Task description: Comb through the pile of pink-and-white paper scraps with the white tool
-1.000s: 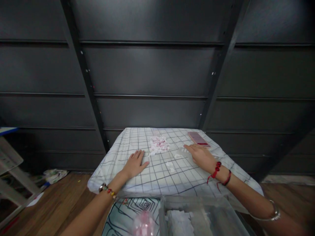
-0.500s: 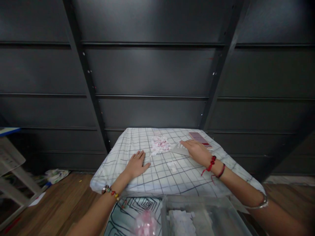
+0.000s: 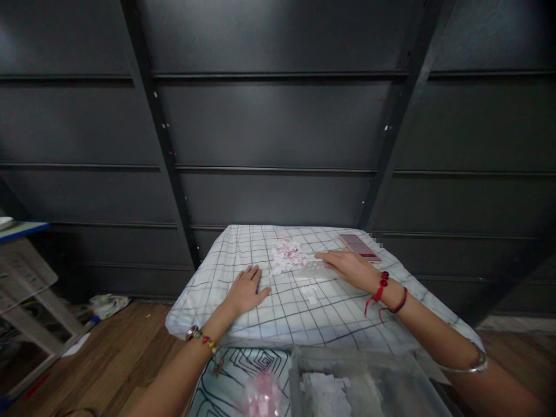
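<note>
My left hand (image 3: 247,292) lies flat on the white checked cloth (image 3: 278,318), fingers spread, holding nothing. To its right is a small heap of white and pink scraps (image 3: 286,255). Beside the heap, my right hand (image 3: 351,269) has its fingers closed at the upper edge of a pale, flat, translucent sheet (image 3: 316,270) with small white spots. The hand hides the sheet's right end, and its exact kind is unclear. Near the right hand lies a pink-edged phone (image 3: 358,246). Small white pieces (image 3: 310,294) rest on the cloth between the hands.
A clear plastic bin (image 3: 295,376) with white paper-like pieces (image 3: 325,394) stands in front of the cloth-covered surface. A pink bundle in clear plastic (image 3: 263,394) sits left of it. Dark panels (image 3: 278,127) rise behind. At left stands a blue-edged table (image 3: 26,231).
The view has shifted slightly, moving the scene right. My right hand has moved a little left toward the heap, and the sheet now lies flatter. My left hand stays in place.
</note>
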The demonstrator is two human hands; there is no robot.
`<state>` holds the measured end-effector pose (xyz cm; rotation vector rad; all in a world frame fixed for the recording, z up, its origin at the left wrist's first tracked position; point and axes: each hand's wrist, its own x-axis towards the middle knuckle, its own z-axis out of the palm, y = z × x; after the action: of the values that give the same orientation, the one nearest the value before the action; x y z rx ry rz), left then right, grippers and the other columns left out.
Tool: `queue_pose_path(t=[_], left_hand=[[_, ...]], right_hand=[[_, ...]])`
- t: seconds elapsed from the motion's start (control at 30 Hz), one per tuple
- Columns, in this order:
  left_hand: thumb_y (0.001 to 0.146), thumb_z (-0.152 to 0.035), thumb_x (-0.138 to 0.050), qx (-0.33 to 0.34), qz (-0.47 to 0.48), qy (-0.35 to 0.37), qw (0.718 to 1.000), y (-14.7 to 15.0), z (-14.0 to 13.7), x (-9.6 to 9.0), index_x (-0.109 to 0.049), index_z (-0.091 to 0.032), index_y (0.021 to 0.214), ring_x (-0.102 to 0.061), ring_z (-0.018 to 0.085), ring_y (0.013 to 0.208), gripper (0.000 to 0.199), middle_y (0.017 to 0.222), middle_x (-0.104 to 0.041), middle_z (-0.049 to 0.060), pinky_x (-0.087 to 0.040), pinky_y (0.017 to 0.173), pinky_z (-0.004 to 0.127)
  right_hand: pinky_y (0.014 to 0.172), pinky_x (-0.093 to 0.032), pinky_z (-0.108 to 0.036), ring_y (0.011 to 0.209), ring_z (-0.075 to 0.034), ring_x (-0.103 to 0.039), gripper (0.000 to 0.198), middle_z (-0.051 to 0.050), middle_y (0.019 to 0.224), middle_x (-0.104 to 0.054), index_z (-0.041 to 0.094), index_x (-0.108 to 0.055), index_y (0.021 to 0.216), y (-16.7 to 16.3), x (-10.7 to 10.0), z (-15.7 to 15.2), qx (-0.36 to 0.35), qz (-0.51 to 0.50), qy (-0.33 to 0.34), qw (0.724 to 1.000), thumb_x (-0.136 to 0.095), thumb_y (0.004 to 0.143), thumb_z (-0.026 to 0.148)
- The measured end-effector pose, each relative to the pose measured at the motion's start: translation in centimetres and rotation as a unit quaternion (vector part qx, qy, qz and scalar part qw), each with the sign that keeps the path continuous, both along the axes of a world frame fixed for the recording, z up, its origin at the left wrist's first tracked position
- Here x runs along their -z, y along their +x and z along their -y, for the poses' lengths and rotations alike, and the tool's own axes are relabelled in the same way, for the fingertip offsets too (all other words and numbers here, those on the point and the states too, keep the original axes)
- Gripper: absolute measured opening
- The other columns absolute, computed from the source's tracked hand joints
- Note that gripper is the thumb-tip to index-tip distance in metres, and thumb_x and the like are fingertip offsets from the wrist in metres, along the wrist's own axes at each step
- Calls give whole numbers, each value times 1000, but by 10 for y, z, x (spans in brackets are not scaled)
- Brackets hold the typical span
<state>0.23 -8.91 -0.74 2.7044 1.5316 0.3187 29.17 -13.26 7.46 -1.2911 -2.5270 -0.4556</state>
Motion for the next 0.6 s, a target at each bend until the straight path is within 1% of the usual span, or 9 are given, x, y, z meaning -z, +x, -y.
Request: queue_pose_path(t=[0.1,0.2,0.3,0.43,0.5,0.6], left_hand=[[84,-50,-34,-1,0,1,1000,0,1,-1,-37,-4,130,-24,31,128,64,137,-32,19,-22,101,44],[84,-50,-34,-2,-2,3,1000,0,1,-1,-38,-4,129,-24,31,128,64,137,-32,19,-22,101,43],[85,-50,-35,-1,-6,5,1000,0,1,-1,-39,-3,129,-25,31,128,65,137,-33,19,-22,102,42],[85,-50,-35,-3,-8,8,1000,0,0,0,-39,-4,129,-25,30,128,64,137,-33,19,-22,102,42],[85,-49,-36,-3,-9,9,1000,1,0,-1,-39,-5,128,-26,31,128,63,136,-34,18,-22,102,43],[85,-48,-37,-3,-13,14,1000,2,2,-3,-41,-5,127,-26,31,127,61,136,-35,18,-23,101,43]], right_hand=[[70,-44,-25,76,-13,-60,23,-4,83,-66,18,-60,93,4,-4,1,16,8,-25,1000,-41,83,12],[67,-43,-24,73,-13,-60,22,-4,76,-65,17,-60,84,4,-4,6,19,16,-32,999,-39,83,9],[68,-43,-24,75,-14,-59,24,-4,77,-64,16,-59,83,3,-4,15,13,21,-39,999,-37,82,7],[72,-44,-26,78,-14,-59,24,-4,80,-64,17,-59,85,5,-7,29,-12,11,-66,998,-38,81,6],[74,-44,-27,81,-14,-58,25,-4,83,-64,17,-58,88,6,-9,32,-20,2,-62,998,-37,81,5],[76,-43,-28,83,-15,-58,28,-5,85,-64,16,-57,88,3,-9,31,-1,6,-44,999,-36,79,2]])
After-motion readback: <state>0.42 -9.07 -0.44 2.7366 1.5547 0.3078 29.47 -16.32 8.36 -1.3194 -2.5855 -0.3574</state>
